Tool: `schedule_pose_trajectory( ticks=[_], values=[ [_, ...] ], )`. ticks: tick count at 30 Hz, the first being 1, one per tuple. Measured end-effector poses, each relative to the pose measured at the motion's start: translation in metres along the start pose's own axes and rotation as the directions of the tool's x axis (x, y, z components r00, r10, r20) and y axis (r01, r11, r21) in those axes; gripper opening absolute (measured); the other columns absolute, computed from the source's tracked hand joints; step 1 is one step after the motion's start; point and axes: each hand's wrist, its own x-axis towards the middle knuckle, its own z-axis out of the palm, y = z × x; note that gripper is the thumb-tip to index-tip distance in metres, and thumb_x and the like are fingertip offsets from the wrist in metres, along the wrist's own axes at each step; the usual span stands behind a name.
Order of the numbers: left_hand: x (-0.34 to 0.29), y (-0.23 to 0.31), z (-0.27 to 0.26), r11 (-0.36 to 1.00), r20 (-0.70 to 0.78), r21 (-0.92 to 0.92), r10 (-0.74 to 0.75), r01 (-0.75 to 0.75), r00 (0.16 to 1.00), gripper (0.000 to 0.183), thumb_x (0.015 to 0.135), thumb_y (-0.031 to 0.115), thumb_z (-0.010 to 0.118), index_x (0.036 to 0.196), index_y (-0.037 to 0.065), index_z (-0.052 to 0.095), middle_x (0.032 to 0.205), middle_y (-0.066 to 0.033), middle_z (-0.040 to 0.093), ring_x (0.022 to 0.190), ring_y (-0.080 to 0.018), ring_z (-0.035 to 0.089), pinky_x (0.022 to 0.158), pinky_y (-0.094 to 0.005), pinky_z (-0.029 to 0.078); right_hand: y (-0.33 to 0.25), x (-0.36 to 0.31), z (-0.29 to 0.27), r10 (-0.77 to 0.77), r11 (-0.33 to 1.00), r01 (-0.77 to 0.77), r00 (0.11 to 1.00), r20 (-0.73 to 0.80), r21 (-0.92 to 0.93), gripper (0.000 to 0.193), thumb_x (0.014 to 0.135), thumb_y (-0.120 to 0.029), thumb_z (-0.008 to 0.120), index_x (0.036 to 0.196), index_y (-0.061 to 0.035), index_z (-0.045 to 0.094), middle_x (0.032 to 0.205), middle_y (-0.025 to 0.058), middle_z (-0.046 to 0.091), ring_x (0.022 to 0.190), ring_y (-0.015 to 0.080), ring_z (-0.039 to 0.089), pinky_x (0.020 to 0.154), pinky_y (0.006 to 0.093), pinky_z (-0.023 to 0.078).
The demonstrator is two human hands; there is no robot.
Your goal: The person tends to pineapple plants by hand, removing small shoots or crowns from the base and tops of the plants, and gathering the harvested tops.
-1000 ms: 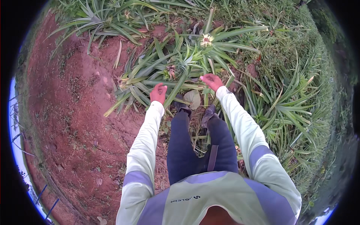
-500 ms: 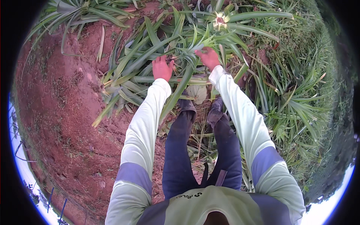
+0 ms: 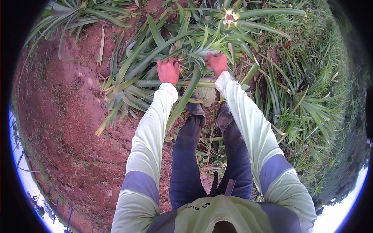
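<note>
Hands: two
Sleeves: two
Trouser legs: two
Boots: two
Pale leaf heart: one
Blue posts: two
Long-leaved plants: several, exact number unclear

Left fingers lie among long green leaves; right fingers touch a spiky leafy crown.

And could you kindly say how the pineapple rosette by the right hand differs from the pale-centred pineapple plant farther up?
The pineapple rosette has a green, leafy middle; the pale-centred plant shows an exposed, brownish core. The rosette's leaves crowd together; the plant's splay apart. The right hand is at the rosette, not at the plant. Both have green leaves.
</note>
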Motion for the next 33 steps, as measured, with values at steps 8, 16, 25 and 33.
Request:
schedule_pose_trajectory(
  ticks=[8, 16, 25, 33],
  values=[
    [0.001, -0.004, 0.007, 0.997, -0.004, -0.070, -0.043, 0.043, 0.999, 0.025, 0.079, 0.019, 0.073, 0.101, 0.008, 0.075, 0.098, -0.0115, 0.071, 0.094, -0.0332, 0.057, 0.088, -0.0419, 0.047, 0.041, -0.029, -0.020, 0.175, 0.801, -0.124, 0.984, -0.031, 0.585, 0.026, 0.097, -0.011, 0.057, 0.110, 0.0116, 0.058, 0.090, 0.0207, 0.069, 0.066, 0.0282, 0.069, 0.053, 0.0357, 0.058],
    [-0.018, 0.003, -0.037, 0.951, 0.109, -0.300, -0.042, 0.073, 0.993, 0.071, 0.075, 0.021, 0.079, 0.139, 0.008, 0.049, 0.123, -0.0184, 0.061, 0.110, -0.0383, 0.055, 0.100, -0.0456, 0.041, 0.049, -0.131, -0.077, -0.054, 0.907, 0.145, 0.971, -0.232, 0.396, 0.027, 0.099, -0.013, 0.057, 0.108, 0.0116, 0.063, 0.088, 0.0146, 0.070, 0.071, 0.0203, 0.069, 0.060, 0.0294, 0.056],
    [-0.065, 0.106, -0.174, 0.782, 0.448, -0.621, 0.300, 0.051, 0.842, 0.101, 0.065, 0.023, 0.088, 0.150, 0.012, 0.034, 0.143, -0.0205, 0.047, 0.133, -0.0356, 0.044, 0.112, -0.0428, 0.035, -0.024, -0.303, -0.132, -0.157, 0.980, 0.174, 0.974, -0.163, 0.098, 0.026, 0.099, -0.014, 0.058, 0.104, 0.0086, 0.068, 0.086, 0.0095, 0.071, 0.070, 0.0115, 0.064, 0.065, 0.0256, 0.053],
    [-0.131, 0.111, -0.242, 0.777, 0.521, -0.613, 0.258, 0.146, 0.813, 0.086, 0.067, 0.017, 0.086, 0.142, 0.008, 0.046, 0.124, -0.0221, 0.062, 0.111, -0.0362, 0.062, 0.097, -0.0397, 0.049, -0.082, -0.365, -0.150, -0.211, 0.968, 0.232, 0.958, 0.194, -0.096, 0.028, 0.099, -0.019, 0.060, 0.109, 0.0052, 0.067, 0.089, 0.0074, 0.071, 0.075, 0.0107, 0.063, 0.070, 0.0260, 0.052]
  ],
)
